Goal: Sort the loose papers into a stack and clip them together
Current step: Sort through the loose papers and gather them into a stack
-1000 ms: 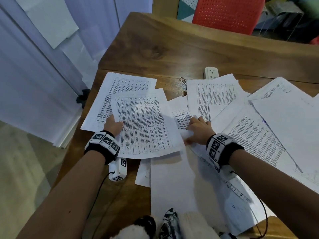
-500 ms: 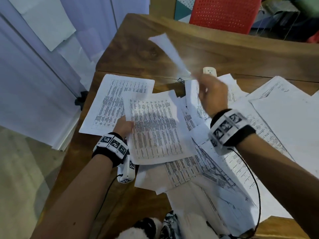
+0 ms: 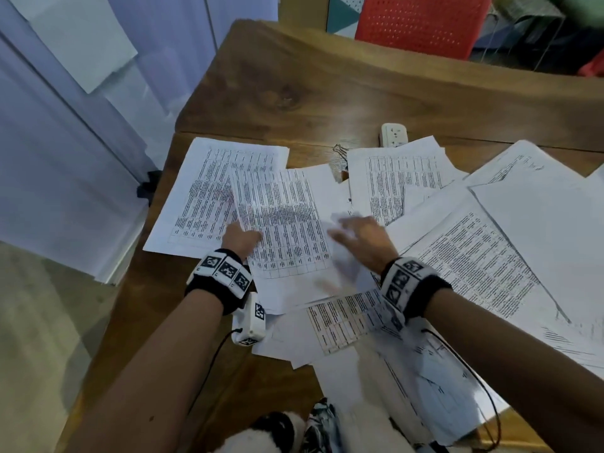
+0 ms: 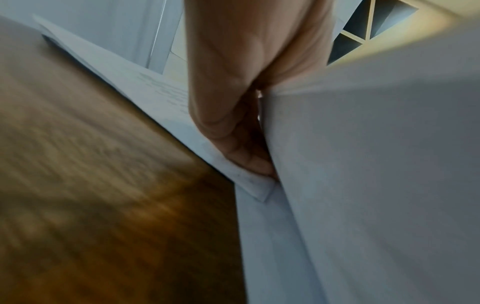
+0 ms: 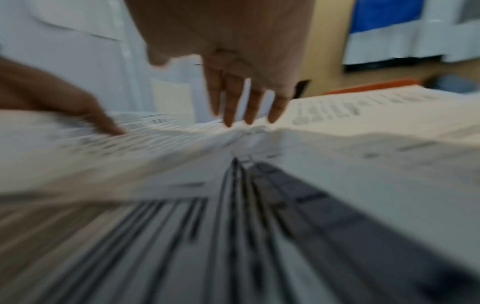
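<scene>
Bare table (image 3: 327, 93) beyond papers (image 3: 490, 256): open passage. Socket (image 3: 394, 135) and clip (image 3: 340, 152) obstructing at papers' far edge.

Matt white printed papers (image 3: 284, 223) on glossy, grained wooden table (image 3: 327, 93)

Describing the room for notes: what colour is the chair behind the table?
Red, with a perforated back; the chair shows best in the head view.

Right hand (image 3: 362, 240) dropped from raised onto papers (image 3: 284, 223).
</scene>
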`<action>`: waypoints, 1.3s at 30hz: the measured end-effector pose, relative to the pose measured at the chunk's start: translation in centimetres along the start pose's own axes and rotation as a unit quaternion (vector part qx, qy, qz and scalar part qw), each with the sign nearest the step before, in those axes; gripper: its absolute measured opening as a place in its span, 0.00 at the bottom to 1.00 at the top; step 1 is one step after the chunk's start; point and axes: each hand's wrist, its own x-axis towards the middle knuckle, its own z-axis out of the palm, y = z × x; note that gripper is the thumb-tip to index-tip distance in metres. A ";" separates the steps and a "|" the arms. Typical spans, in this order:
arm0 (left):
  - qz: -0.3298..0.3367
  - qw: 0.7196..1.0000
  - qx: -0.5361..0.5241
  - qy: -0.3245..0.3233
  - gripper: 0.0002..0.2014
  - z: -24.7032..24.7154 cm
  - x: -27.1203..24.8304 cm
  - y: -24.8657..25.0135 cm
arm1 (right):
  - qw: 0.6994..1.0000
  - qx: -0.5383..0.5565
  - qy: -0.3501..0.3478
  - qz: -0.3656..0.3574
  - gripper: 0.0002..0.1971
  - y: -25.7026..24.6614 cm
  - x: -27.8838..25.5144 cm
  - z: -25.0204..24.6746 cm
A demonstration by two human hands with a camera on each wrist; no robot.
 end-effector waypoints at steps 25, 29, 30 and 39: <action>0.046 0.990 -0.087 -0.100 0.23 0.4 -1.2 1.4 | 0.886 0.374 0.268 0.051 0.15 0.2 -0.5 -7.3; 0.181 0.971 -0.126 -0.096 0.32 0.1 -3.9 5.4 | 0.864 0.428 0.263 -0.040 0.14 -1.1 -1.3 -9.5; 0.229 0.956 -0.167 -0.076 0.25 -0.1 -4.5 6.4 | 0.859 0.436 0.262 -0.050 0.13 -1.3 -1.3 -10.0; 0.337 0.931 -0.122 -0.072 0.06 0.4 -7.6 9.5 | 0.925 0.322 0.202 -0.027 0.21 1.5 -2.2 -9.4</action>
